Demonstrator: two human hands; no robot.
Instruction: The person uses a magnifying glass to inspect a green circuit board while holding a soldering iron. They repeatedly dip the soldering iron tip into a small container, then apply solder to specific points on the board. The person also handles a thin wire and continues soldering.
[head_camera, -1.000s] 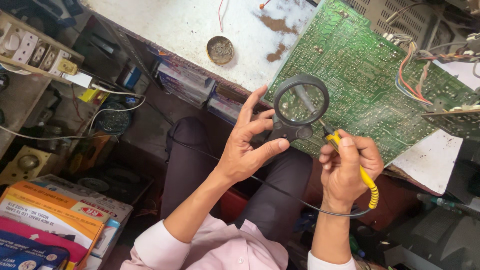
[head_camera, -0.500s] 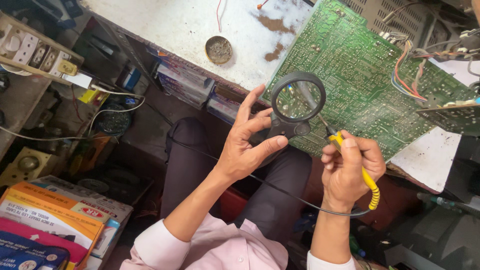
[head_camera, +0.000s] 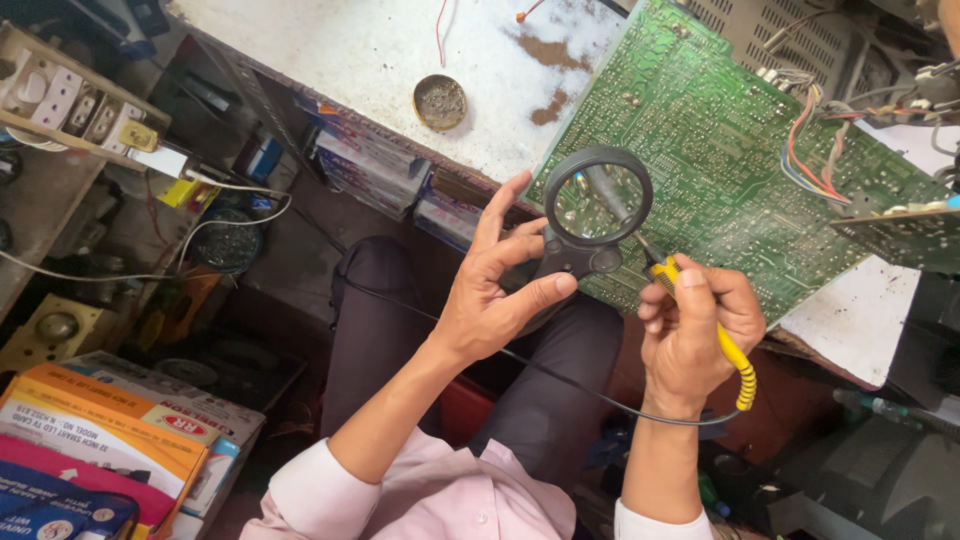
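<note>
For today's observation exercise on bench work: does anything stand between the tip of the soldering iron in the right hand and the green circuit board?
Nothing visible blocks it. The soldering iron in the right hand points at the green circuit board. The left hand holds the magnifying glass above the tip, toward the viewer, not between tip and board.

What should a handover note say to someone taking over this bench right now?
Left hand: holds a black magnifying glass over the green circuit board.
Right hand: grips a yellow-handled soldering iron, tip under the lens at the board.
The board lies tilted on the white bench; a round tin sits beyond it.
Done: tools in hand, spot under the lens.
Left: work at that spot; whether the tip touches, I cannot tell.
</note>
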